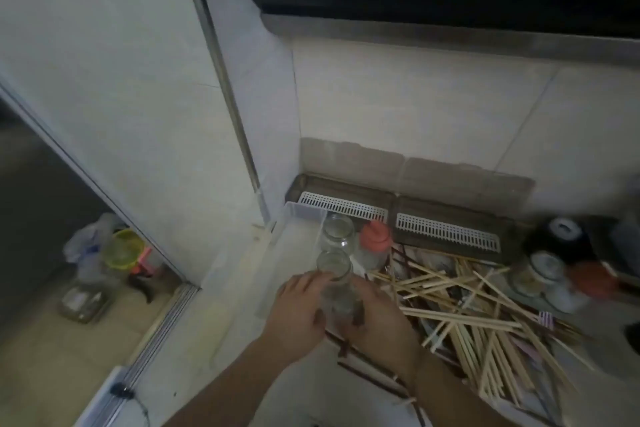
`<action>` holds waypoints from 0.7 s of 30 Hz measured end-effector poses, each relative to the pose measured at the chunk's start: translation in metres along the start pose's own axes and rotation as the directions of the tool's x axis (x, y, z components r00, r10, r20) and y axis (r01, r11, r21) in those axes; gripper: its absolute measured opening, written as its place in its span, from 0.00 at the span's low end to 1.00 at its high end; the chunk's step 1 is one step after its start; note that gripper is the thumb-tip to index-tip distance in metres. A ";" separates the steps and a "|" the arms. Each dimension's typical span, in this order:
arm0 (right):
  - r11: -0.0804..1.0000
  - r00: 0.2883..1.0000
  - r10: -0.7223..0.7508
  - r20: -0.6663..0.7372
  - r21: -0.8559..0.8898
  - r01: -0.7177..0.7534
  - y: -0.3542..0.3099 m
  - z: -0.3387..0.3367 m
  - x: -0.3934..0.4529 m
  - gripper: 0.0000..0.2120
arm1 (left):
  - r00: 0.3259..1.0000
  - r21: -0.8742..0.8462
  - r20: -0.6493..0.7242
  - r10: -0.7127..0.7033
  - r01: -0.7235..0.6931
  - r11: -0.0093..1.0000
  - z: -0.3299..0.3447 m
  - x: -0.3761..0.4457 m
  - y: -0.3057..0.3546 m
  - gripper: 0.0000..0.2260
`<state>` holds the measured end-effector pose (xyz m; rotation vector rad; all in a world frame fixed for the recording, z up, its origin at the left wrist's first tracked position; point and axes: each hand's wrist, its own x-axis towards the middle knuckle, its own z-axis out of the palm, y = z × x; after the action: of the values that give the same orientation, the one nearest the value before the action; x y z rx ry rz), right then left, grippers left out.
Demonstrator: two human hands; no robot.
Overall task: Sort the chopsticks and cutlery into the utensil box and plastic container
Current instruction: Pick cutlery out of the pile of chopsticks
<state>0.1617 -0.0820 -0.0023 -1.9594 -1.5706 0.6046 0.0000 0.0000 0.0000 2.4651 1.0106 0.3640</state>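
Down at six o'clock, the left hand (298, 308) and right hand (377, 319) both hold a glass jar (335, 282), probably to clear room beside the chopsticks (467, 308).

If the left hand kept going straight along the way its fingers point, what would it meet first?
The left hand points up-frame, away from the person, and is already at the near glass jar. Straight on, it would probably meet the second glass jar just behind; depth is unclear.

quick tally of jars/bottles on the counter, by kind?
Open clear glass jars: 2
Orange-capped bottles: 2
Lidded glass jars, right: 1
Total: 5. Both hands grip the nearer open jar.
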 end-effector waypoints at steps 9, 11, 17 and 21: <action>0.988 0.997 0.078 0.015 0.136 -0.079 0.005 -0.003 0.011 0.22 | 0.976 0.021 -0.079 0.203 -0.202 0.979 -0.002 0.015 0.003 0.31; 0.966 0.992 0.118 -0.054 0.239 -0.102 0.008 -0.026 0.001 0.23 | 0.952 -0.117 -0.099 0.289 -0.300 0.947 -0.004 0.019 0.017 0.35; 0.888 0.943 0.254 -0.217 0.438 -0.138 0.030 -0.109 -0.056 0.24 | 0.959 -0.533 0.065 0.277 -0.202 0.822 0.031 0.047 0.095 0.33; 0.837 0.829 0.416 -0.373 0.514 -0.188 0.056 -0.137 -0.104 0.30 | 0.963 -0.583 0.089 0.255 -0.157 0.797 0.064 0.058 0.166 0.25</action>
<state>0.2692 -0.2117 0.0628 -1.8158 -0.7237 0.5099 0.1645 -0.0829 0.0317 2.0054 0.4617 0.4499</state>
